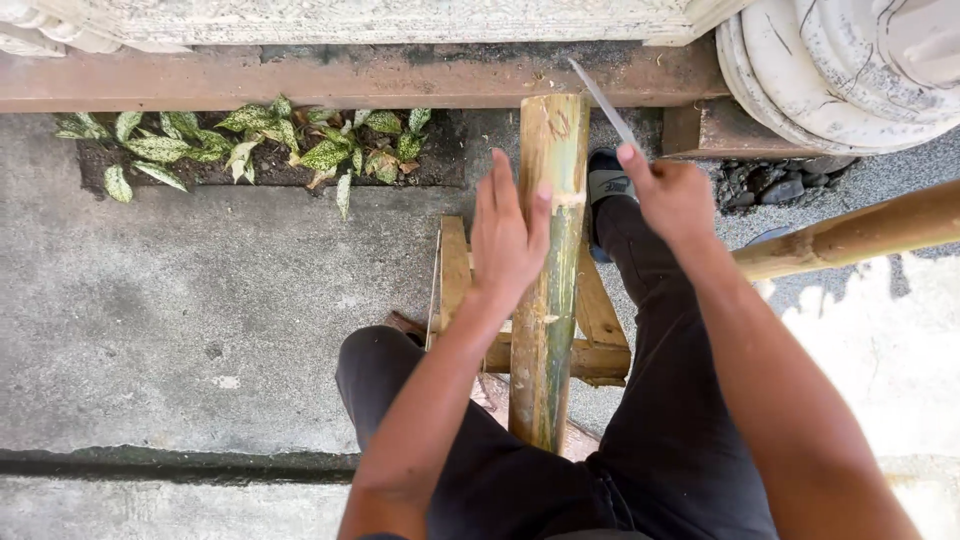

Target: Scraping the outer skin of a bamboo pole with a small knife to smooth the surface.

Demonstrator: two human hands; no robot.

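I look down on a grey concrete floor with a strip of speckled green plants in the upper left of the frame, a rusty beam running across the top and pale carved stonework in the upper right. Up the centre of the frame stands a thick green bamboo pole, leaning on a small wooden stool between my dark-trousered knees. My left hand lies flat against the pole's left side, fingers straight and together, thumb across its face, steadying it just below the top end. My right hand is closed in a fist around the handle of a long thin blade, whose tip points up and left, just beside the pole's top right edge. I judge this as the trimming stage, with the blade poised and not touching; the next stroke calls for a firm brace and fingers clear of the edge. A second bamboo pole crosses the right of the frame.
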